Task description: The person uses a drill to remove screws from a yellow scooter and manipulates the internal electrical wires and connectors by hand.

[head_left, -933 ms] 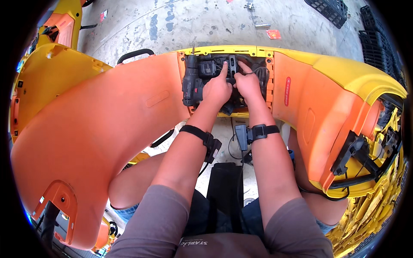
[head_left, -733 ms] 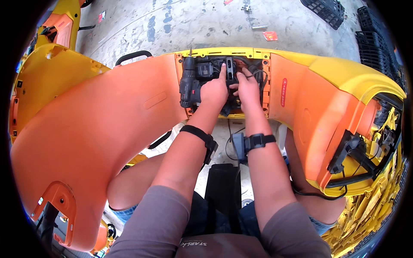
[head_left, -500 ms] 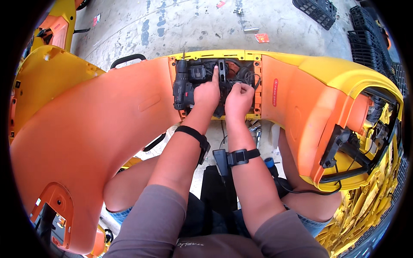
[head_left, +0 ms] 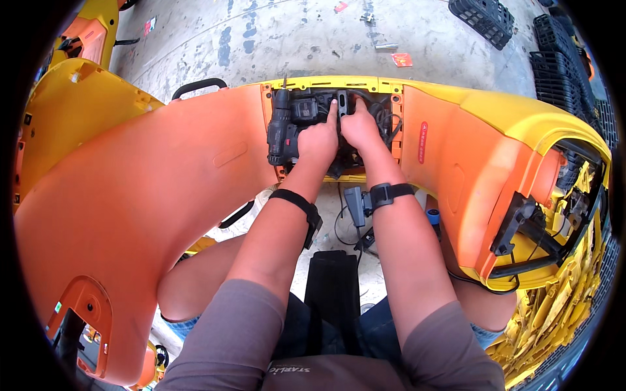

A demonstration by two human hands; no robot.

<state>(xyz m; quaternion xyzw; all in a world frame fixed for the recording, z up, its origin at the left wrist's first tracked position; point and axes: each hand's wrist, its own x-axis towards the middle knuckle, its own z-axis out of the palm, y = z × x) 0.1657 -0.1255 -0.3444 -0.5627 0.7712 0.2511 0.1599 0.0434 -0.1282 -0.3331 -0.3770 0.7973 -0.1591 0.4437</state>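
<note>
A black slotted bracket [head_left: 342,107] stands among black parts in the opening of a large orange and yellow plastic shell [head_left: 176,143]. Along the bracket's left side lies the stretched index finger of my left hand [head_left: 317,140]; its other fingers curl under. My right hand [head_left: 360,129] is just right of the bracket, index finger extended down into the dark parts, remaining fingers folded and partly hidden. Neither hand visibly grips anything. A black cordless drill [head_left: 279,133] rests at the opening's left end, bit pointing away. Dark cables [head_left: 393,124] loop at the right end.
Black crates [head_left: 482,19] are on the concrete floor at the far right, with more stacked crates [head_left: 554,72] beside them. Yellow plastic pieces [head_left: 554,326] are heaped at lower right. Another yellow shell [head_left: 78,124] stands left. A black handle [head_left: 199,88] sticks out behind the orange shell.
My right hand has gone from a pinch near the cables to an extended index finger, and its forearm has swung right. The left hand keeps its pose at the bracket.
</note>
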